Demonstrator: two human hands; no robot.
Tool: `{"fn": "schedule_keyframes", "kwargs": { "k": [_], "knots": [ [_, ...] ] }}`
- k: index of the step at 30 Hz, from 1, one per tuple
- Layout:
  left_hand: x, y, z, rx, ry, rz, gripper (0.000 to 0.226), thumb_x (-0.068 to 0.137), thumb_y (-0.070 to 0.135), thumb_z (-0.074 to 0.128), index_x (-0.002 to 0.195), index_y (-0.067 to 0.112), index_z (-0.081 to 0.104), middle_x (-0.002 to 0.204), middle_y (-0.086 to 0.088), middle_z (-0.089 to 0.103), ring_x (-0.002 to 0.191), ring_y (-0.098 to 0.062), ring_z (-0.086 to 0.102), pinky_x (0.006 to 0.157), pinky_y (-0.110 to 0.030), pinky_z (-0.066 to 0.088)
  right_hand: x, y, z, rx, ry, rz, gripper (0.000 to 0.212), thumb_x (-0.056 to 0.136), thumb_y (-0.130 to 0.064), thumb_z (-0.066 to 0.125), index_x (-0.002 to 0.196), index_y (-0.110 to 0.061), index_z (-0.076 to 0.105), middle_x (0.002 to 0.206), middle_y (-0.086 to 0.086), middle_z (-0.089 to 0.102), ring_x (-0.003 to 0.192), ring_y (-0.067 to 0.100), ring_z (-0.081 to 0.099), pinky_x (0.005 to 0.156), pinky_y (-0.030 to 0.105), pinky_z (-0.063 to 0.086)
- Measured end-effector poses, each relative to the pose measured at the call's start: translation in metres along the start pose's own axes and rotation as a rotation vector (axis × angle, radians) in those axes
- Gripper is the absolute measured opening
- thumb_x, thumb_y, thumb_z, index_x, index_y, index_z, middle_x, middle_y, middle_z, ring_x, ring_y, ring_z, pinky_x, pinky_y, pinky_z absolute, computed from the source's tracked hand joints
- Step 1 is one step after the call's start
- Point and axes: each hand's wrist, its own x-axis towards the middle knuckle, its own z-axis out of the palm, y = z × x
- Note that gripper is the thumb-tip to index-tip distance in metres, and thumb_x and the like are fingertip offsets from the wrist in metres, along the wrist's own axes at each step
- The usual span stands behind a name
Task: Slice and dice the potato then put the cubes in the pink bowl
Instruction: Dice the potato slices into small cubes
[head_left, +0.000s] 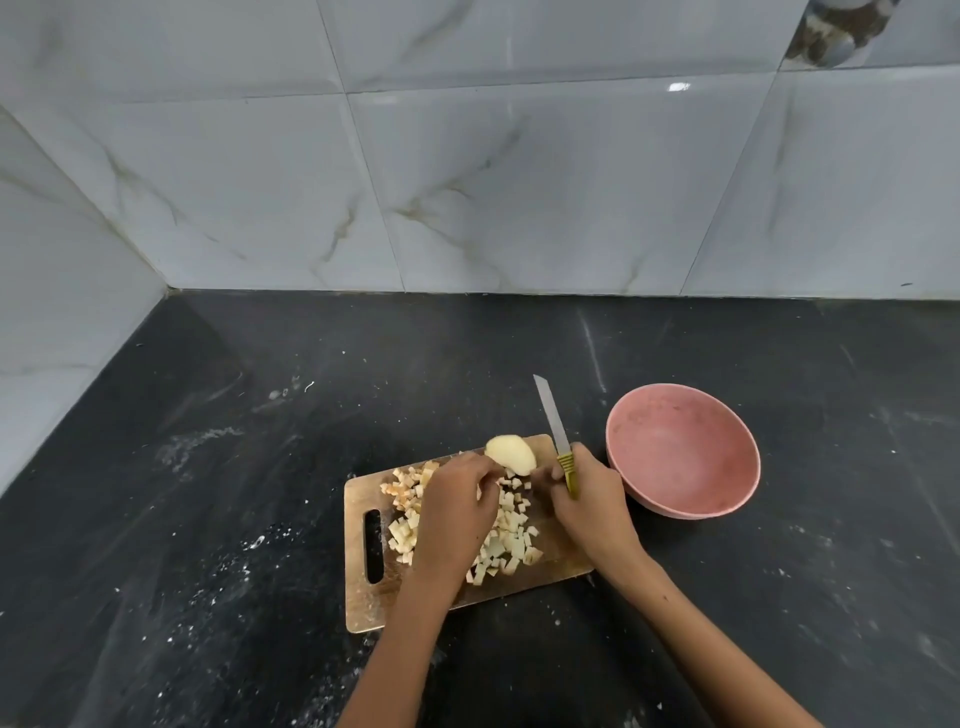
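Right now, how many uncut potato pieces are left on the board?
1: a potato chunk at the far edge of the cutting board, just beyond the left hand. Hands may hide others.

A dark stone counter (208, 519) carries a wooden cutting board (363, 597) with a pink bowl (682, 456) just beside it.

no readable text, no labels, no brand marks, no numbers, no signs anywhere in the head view
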Motion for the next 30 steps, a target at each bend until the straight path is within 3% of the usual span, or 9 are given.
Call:
{"fn": "schedule_keyframes", "kwargs": {
  "k": [4,9,12,16,19,23,26,28,30],
  "knots": [
    [-0.013,-0.006,-0.011,-0.090,0.119,-0.030,0.027,0.083,-0.006,0.064,0.098,0.015,0.073,0.097,0.007,0.065,0.090,-0.002,0.060,0.084,-0.014,0.047,0.013,-0.011,0.011,-0.157,0.054,-0.057,0.008,0.094,-0.017,0.056,0.092,-0.017,0.049,0.086,-0.004,0.065,0.074,0.010,0.063,0.067,0.033,0.055],
    [-0.025,-0.015,-0.015,-0.088,0.123,-0.072,0.035,0.084,-0.012,0.056,0.098,0.013,0.073,0.095,0.010,0.063,0.086,0.002,0.058,0.075,-0.009,0.045,0.021,-0.020,0.022,-0.424,0.045,-0.060,0.031,0.086,-0.027,0.069,0.092,-0.023,0.040,0.093,-0.007,0.054,0.087,0.011,0.055,0.063,0.021,0.040],
    [-0.031,-0.015,-0.018,-0.094,0.161,-0.097,0.034,0.086,-0.009,0.055,0.103,0.015,0.072,0.099,0.010,0.063,0.092,0.001,0.058,0.081,-0.012,0.045,0.029,-0.019,0.024,-0.281,-0.003,-0.023,0.031,0.081,-0.016,0.075,0.091,-0.019,0.046,0.095,-0.003,0.059,0.089,0.014,0.059,0.067,0.022,0.046],
    [-0.035,-0.017,-0.018,-0.098,0.181,-0.106,0.031,0.084,-0.002,0.067,0.105,0.020,0.071,0.100,0.013,0.062,0.098,0.003,0.056,0.088,-0.015,0.046,0.030,-0.021,0.016,-0.070,-0.003,-0.012,0.029,0.079,-0.011,0.077,0.086,-0.018,0.049,0.085,-0.007,0.061,0.081,0.007,0.060,0.060,0.012,0.039],
    [-0.039,-0.014,-0.018,-0.110,0.203,-0.104,0.032,0.085,-0.003,0.065,0.106,0.020,0.071,0.101,0.013,0.062,0.099,0.007,0.054,0.086,-0.009,0.044,0.014,-0.024,0.001,-0.019,0.050,-0.079,0.024,0.082,-0.013,0.073,0.085,-0.017,0.049,0.080,-0.014,0.059,0.073,-0.001,0.055,0.063,0.013,0.043],
    [-0.041,-0.012,-0.017,-0.123,0.201,-0.104,0.037,0.092,-0.005,0.054,0.118,0.018,0.066,0.111,0.011,0.064,0.104,0.007,0.054,0.093,-0.003,0.035,-0.020,-0.007,-0.018,-0.154,0.110,-0.169,0.023,0.087,-0.012,0.066,0.082,-0.018,0.045,0.077,-0.006,0.053,0.066,0.006,0.049,0.054,0.020,0.038],
    [-0.043,-0.010,-0.015,-0.101,0.178,-0.097,0.039,0.088,-0.003,0.061,0.122,0.017,0.065,0.116,0.008,0.062,0.105,0.005,0.049,0.096,-0.004,0.033,-0.041,0.009,-0.023,-0.274,0.099,-0.173,0.024,0.087,-0.010,0.062,0.079,-0.018,0.041,0.077,-0.004,0.050,0.067,0.013,0.049,0.057,0.033,0.044],
    [-0.044,-0.008,-0.014,-0.077,0.171,-0.085,0.038,0.084,-0.003,0.066,0.118,0.015,0.068,0.115,0.007,0.062,0.106,0.006,0.046,0.096,0.001,0.024,-0.048,0.016,-0.022,-0.338,0.083,-0.198,0.025,0.086,-0.010,0.061,0.079,-0.018,0.038,0.080,-0.005,0.048,0.069,0.014,0.047,0.057,0.032,0.041],
    [-0.044,-0.007,-0.011,-0.013,0.155,-0.046,0.033,0.083,0.005,0.071,0.114,0.018,0.070,0.113,0.005,0.064,0.108,-0.004,0.052,0.100,-0.003,0.020,-0.051,0.020,-0.018,-0.402,0.031,-0.202,0.026,0.088,-0.014,0.060,0.082,-0.019,0.036,0.084,-0.004,0.049,0.073,0.015,0.047,0.059,0.029,0.037]
  ]
}}
